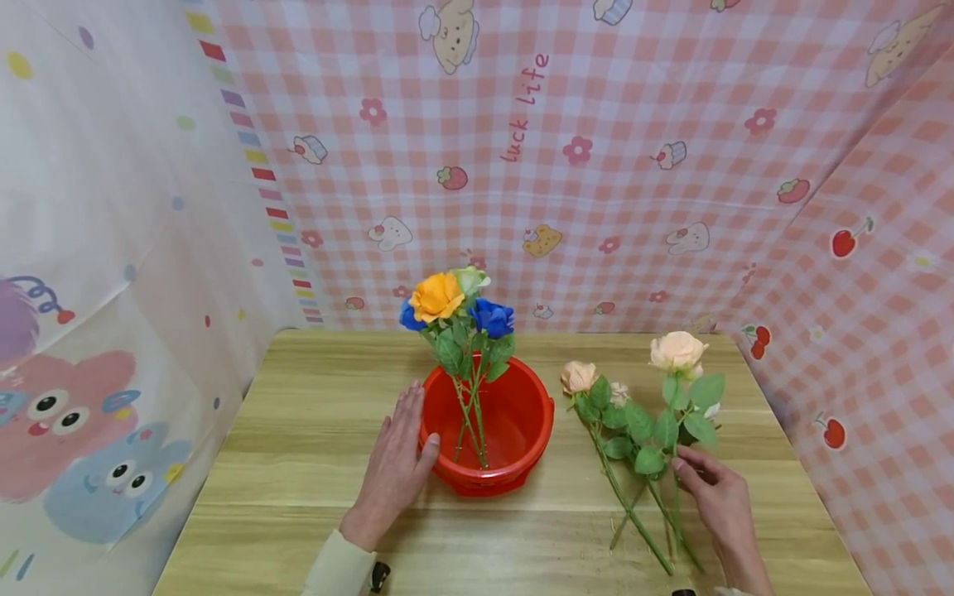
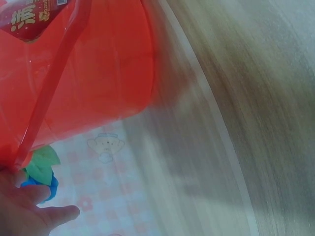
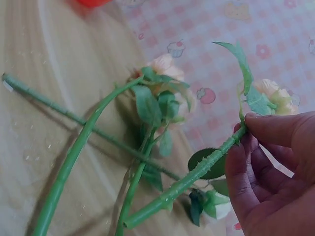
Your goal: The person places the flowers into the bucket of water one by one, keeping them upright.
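Observation:
My left hand (image 1: 395,468) lies with straight fingers against the left side of a red plastic bucket (image 1: 527,406). Inside the bucket lean several artificial roses: an orange rose (image 1: 437,296), blue roses (image 1: 493,318) and a pale green-white rose (image 1: 471,281). To the right, my right hand (image 1: 721,501) pinches the stem of a peach rose (image 1: 676,353) between thumb and fingers. The right wrist view shows its thorny stem (image 3: 182,183) raised above the table. Beside it lie other roses with crossed stems, among them a peach rose (image 1: 578,377) and a small white rose (image 3: 216,205).
Everything stands on a wooden table (image 1: 313,414). A pink checked cloth (image 1: 633,83) hangs behind and at the right, and a white patterned cloth (image 1: 149,215) at the left. A label (image 2: 29,17) and a red handle (image 2: 56,81) show on the bucket's side.

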Motion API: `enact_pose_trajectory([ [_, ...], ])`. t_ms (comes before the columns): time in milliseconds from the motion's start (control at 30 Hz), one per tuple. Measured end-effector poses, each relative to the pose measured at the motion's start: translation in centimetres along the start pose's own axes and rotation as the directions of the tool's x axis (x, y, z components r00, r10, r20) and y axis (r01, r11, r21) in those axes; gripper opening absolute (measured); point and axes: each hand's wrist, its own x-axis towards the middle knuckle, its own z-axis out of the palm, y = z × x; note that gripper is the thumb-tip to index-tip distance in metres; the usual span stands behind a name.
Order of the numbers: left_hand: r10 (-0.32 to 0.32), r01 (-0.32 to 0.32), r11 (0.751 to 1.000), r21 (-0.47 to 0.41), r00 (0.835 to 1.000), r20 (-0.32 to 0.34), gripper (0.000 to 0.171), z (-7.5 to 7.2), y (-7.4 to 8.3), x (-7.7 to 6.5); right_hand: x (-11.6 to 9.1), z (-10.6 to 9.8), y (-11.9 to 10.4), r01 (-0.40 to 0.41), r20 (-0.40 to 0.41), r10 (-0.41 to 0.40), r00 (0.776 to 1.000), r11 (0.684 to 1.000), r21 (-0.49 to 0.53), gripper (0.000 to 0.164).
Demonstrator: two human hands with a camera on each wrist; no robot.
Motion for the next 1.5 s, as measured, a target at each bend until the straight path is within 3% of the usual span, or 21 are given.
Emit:
enact_pose_trajectory([
  [233, 0.003, -0.003, 1.000, 0.005, 1.000, -0.003, 0.069, 0.0, 0.0, 0.0, -0.1, 0.5, -1.4, -0.010, -0.037, 0.012, 0.999, 0.999, 0.053, 0.042],
  [933, -0.007, 0.007, 1.000, 0.001, 1.000, 0.004, 0.070, -0.1, 0.2, 0.1, -0.7, 3.0, -5.1, 0.090, -0.143, -0.061, 0.988, 0.973, 0.213, 0.027],
  [1200, 0.005, -0.005, 1.000, 0.008, 1.000, -0.005, 0.069, -0.1, 0.1, 0.1, -1.0, 3.9, -6.6, 0.139, -0.149, -0.106, 0.983, 0.962, 0.234, 0.022],
  [1500, -0.004, 0.004, 1.000, 0.007, 1.000, 0.005, 0.069, -0.1, 0.1, 0.1, -1.2, 4.7, -7.9, 0.122, -0.118, -0.095, 0.988, 0.962, 0.245, 0.027],
])
